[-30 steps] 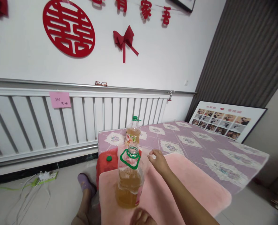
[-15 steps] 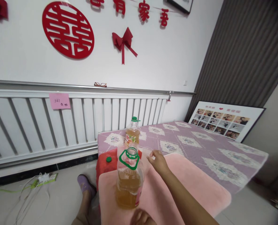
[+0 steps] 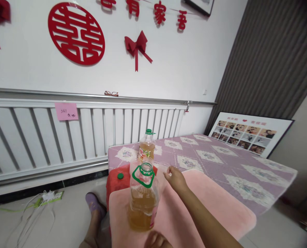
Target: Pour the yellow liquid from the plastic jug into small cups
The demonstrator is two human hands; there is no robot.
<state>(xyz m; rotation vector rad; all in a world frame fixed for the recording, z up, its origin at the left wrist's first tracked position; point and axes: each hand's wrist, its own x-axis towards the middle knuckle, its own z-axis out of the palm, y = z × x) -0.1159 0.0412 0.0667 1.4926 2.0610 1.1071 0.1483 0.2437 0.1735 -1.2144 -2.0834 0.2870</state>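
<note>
An open bottle of amber liquid point(image 3: 143, 201) with a green carry ring at its neck stands on a pink towel point(image 3: 207, 203) close in front of me. My right hand point(image 3: 175, 178) reaches past it, fingertips pinched on the rim of a clear plastic cup point(image 3: 161, 175) just behind the bottle. Only the knuckles of my left hand point(image 3: 156, 240) show, at the bottom edge below the bottle, and its fingers are hidden. A loose green cap point(image 3: 120, 175) lies on a red surface point(image 3: 114, 184) to the left. A second, capped bottle point(image 3: 146, 148) stands farther back.
The towel lies on a purple patterned cloth point(image 3: 220, 158) that runs to the right. A white radiator point(image 3: 65, 134) lines the wall, with glasses point(image 3: 111, 93) on its ledge. A framed photo board point(image 3: 249, 132) leans at the right. My purple slipper point(image 3: 93, 203) and a power strip point(image 3: 50, 195) are on the floor.
</note>
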